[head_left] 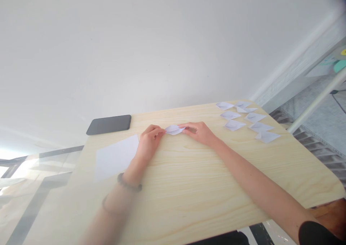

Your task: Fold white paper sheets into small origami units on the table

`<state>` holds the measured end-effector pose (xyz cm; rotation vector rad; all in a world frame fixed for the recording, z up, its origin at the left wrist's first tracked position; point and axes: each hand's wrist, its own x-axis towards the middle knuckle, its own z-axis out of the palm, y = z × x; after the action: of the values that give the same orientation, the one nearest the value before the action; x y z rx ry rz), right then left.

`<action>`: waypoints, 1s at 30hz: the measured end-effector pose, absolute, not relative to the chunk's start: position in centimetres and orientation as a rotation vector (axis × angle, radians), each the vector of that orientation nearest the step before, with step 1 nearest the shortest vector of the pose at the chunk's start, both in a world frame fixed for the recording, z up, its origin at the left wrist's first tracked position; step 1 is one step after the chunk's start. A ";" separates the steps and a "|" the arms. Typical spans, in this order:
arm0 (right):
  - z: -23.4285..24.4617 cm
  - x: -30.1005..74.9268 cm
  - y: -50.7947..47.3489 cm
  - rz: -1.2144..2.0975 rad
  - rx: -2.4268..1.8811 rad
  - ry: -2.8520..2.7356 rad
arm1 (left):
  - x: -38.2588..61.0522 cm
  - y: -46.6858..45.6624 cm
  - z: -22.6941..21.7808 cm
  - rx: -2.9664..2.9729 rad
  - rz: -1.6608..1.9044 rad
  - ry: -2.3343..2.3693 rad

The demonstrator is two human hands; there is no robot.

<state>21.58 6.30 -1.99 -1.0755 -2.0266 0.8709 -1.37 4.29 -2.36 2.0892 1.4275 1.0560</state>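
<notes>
Between my two hands is a small folded white paper boat (174, 130), pointed at both ends, just above or on the wooden table (173, 187). My left hand (151, 138) pinches its left tip between thumb and fingers. At the other tip, my right hand (196, 132) grips with thumb and forefinger. Several similar folded paper boats (234, 125) lie grouped on the table to the right. Beside my left wrist rests a flat stack or sheet of white paper (116, 156), partly covered by that hand.
A dark phone (109, 125) lies at the table's back left corner. The pale wall (162, 50) rises directly behind the table. Past the right edge stands a slanting white pole (316, 100) above a grey floor.
</notes>
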 end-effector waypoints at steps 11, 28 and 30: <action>-2.2 21.6 6.5 0.892 -1.129 -1.829 | -0.9 3.9 -1.9 1.939 1.054 1.454; -1.8 21.2 6.2 0.669 -1.106 -1.957 | -1.1 4.2 -1.8 2.106 0.809 1.552; -1.8 21.2 6.3 0.686 -1.130 -1.953 | -1.2 4.3 -1.9 2.126 0.790 1.554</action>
<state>21.22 6.25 -1.79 -1.1301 -1.9535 0.6857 -1.16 4.26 -1.88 2.1264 1.5543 0.7899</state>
